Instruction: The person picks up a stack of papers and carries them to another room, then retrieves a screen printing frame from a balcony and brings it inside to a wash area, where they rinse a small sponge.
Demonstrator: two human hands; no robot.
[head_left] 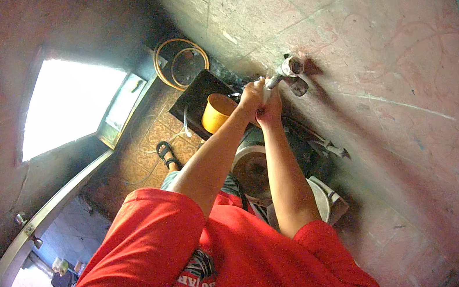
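Observation:
My left hand [252, 95] and my right hand [271, 107] meet in front of the wall, both closed. A pale, whitish thing [265, 92] shows between them; its kind is too small to make out. Right above the fingers, a grey tap-like fitting [292, 66] with a round end sticks out of the wall, its lower end reaching down to my hands. My palms and most fingertips are hidden. Below and left of my left hand, a yellow tub [217, 113] sits by a black slab or basin [193, 103].
An orange hose [157, 65] lies coiled in the far corner. Under my forearms stands a round vessel [251, 167], with a pale lidded container [326, 199] nearer me. A sandalled foot [167, 155] rests on patterned tiles [143, 155]. The wall [384, 75] bounds the right; a bright window [68, 104] is left.

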